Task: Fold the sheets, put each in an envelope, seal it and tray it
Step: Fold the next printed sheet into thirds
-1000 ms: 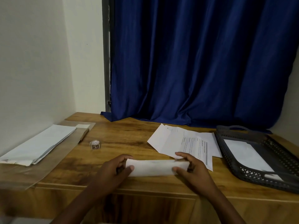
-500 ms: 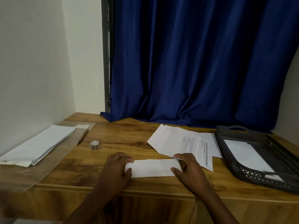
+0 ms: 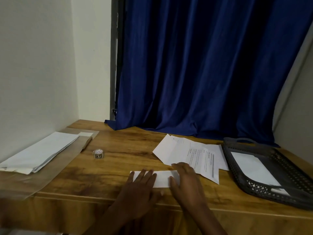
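Folded sheet point(image 3: 161, 179) flat on desk point(image 3: 118, 160), near front edge. My left hand point(image 3: 141, 189) spread, fingers straight, pressing sheet's left part. My right hand point(image 3: 185, 180) flat on sheet's right end. Loose sheets point(image 3: 191, 155) just behind sheet, tray point(image 3: 254, 187) right of sheet, envelopes point(image 3: 40, 151) far left of it.

Printed white sheet point(image 3: 199, 158) on the wooden desk: dark lines of print and a grey bar along one edge, all too small and blurred to read.
Small white roll of stickers point(image 3: 98, 153): a dark mark on its side, not legible.
Readable words, numbers, brands: none.
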`<action>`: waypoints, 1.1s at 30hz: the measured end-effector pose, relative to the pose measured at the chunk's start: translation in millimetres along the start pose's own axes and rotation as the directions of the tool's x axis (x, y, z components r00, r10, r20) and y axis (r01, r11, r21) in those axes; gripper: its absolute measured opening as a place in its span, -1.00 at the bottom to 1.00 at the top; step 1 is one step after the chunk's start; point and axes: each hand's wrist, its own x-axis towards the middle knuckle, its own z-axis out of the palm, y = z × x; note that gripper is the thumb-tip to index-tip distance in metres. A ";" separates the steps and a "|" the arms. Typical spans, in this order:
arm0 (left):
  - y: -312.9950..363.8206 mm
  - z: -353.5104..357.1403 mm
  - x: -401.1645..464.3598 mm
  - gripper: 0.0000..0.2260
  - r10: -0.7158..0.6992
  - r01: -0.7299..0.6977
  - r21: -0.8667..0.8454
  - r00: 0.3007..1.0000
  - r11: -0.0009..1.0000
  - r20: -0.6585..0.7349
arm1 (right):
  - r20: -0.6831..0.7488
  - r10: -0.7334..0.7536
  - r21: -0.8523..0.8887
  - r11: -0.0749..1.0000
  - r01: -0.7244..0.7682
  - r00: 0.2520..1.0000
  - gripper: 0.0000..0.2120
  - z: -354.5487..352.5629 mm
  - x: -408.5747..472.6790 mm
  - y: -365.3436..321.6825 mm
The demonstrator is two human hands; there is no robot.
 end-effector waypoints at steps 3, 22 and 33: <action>-3.2 2.0 -0.8 -0.28 0.026 -0.025 0.029 0.999 0.999 -0.034 | 0.227 -0.135 0.112 0.987 0.112 0.964 -0.53 9.6 -3.5 -29.9; -24.5 -15.3 -13.7 0.03 -0.130 0.129 0.019 0.982 0.992 0.135 | 0.420 0.036 -0.148 0.989 0.030 0.907 -0.18 -0.7 -4.3 21.9; -54.4 -2.2 -38.6 -0.20 0.092 -0.096 -0.113 0.995 0.989 -0.041 | 0.409 -0.129 -0.147 0.968 0.205 0.903 -0.06 -16.4 -38.2 23.3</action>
